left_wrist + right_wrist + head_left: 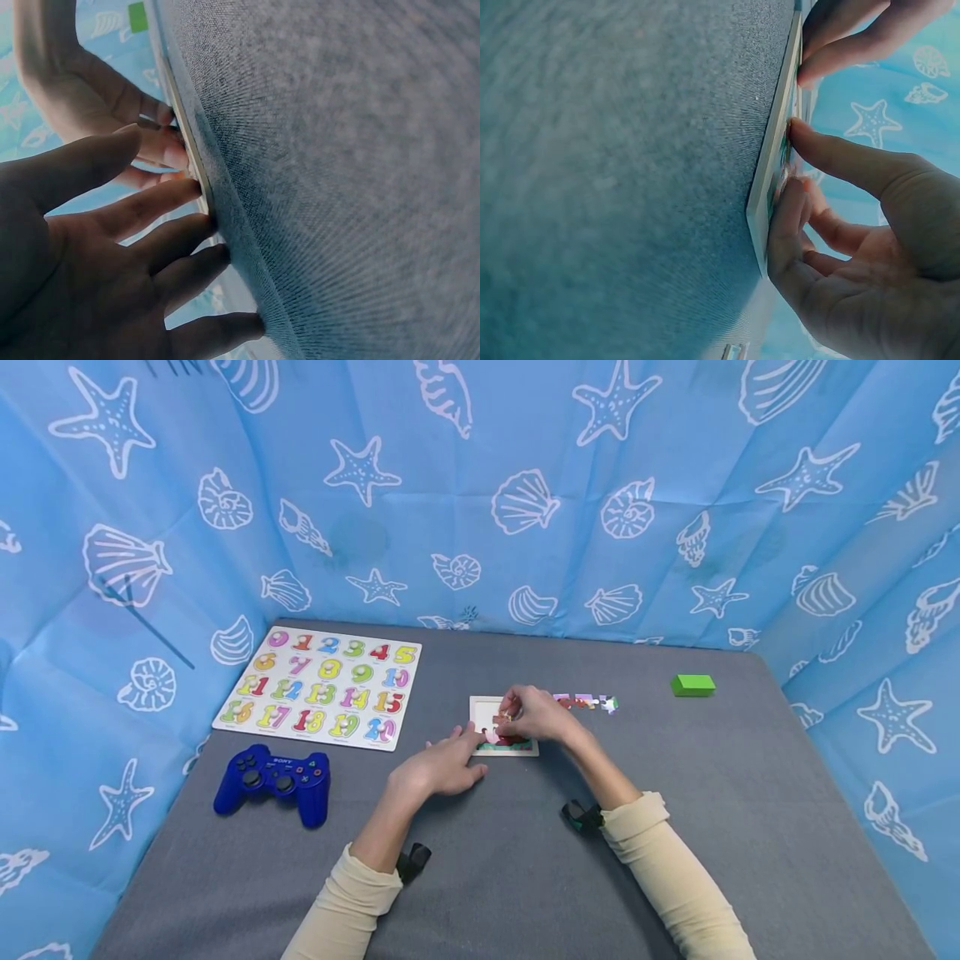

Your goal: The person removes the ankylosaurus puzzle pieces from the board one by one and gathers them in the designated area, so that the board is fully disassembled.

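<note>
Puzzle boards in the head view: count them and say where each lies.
2: the number board, at left beyond the controller; the small board, right of it, partly hidden by the left hand and right hand.

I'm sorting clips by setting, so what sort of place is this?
Probably a curtained-off tabletop recording or play area, though the wider room is hidden: a blue curtain printed with shells and starfish hangs behind and beside a grey table, where a number puzzle board lies.

I'm reading 0 to 20 [321,693] across the board [378,675]; at its seven o'clock, a controller [268,779] is showing SONY [282,761] and button symbols [312,763].
</note>
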The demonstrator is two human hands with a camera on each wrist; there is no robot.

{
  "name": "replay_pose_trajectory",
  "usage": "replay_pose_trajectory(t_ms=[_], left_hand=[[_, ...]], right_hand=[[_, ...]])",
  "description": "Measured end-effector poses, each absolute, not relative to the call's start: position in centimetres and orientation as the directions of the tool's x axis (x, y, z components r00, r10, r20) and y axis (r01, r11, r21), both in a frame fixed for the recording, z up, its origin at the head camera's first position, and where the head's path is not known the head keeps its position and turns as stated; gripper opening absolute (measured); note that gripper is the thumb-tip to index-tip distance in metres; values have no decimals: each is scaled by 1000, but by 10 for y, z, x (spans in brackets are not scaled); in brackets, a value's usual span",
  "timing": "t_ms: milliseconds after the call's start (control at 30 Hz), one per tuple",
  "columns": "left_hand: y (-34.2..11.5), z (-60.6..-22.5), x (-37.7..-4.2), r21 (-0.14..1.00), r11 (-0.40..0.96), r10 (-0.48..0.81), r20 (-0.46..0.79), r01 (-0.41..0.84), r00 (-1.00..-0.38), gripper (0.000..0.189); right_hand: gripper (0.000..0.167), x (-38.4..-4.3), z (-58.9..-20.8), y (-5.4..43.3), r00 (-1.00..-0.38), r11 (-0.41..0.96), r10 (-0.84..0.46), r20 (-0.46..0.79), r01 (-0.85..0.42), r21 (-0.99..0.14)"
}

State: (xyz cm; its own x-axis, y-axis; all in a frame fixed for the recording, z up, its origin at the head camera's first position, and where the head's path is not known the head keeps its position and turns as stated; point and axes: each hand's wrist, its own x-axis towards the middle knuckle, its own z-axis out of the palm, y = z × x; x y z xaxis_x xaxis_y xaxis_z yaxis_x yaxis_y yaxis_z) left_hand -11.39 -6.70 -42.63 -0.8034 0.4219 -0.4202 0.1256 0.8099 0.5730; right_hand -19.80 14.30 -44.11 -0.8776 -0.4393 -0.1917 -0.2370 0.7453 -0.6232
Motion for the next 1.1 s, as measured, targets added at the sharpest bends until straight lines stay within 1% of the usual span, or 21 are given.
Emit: replay_pose_trajectory(t_ms=[133, 200, 300, 400, 500, 700, 967, 1100], left_hand=[[-67, -426, -114, 568, 813, 417, -419, 125, -806, 60], [-67, -426, -115, 563, 816, 415, -417, 129, -809, 60], [-66, -426, -115, 558, 819, 414, -413, 134, -811, 60], [-66, -426, -115, 560, 817, 416, -410, 136, -812, 60], [-66, -427, -115, 560, 817, 416, -409, 137, -812, 60], [-66, -427, -115, 561, 817, 413, -405, 134, -816, 59], [-67, -426, -114, 563, 816, 411, -410, 129, -814, 59], [-67, -426, -112, 570, 811, 417, -399, 135, -816, 59]], right_hand=[[29, -196, -440, 143, -881, 741, -440, -175, -246, -624], [29, -195, -440, 145, -879, 724, -448, -166, -247, -644], [23, -195, -443, 150, -859, 651, -486, -158, -235, -721], [17, -195, -445, 156, -834, 544, -534, -141, -211, -812], [14, -195, -445, 159, -830, 485, -541, -132, -181, -855], [15, -191, -446, 163, -861, 470, -491, -132, -134, -873], [21, -181, -442, 174, -886, 455, -459, -64, -173, -874], [26, -175, -440, 186, -888, 433, -456, -57, -165, -886]])
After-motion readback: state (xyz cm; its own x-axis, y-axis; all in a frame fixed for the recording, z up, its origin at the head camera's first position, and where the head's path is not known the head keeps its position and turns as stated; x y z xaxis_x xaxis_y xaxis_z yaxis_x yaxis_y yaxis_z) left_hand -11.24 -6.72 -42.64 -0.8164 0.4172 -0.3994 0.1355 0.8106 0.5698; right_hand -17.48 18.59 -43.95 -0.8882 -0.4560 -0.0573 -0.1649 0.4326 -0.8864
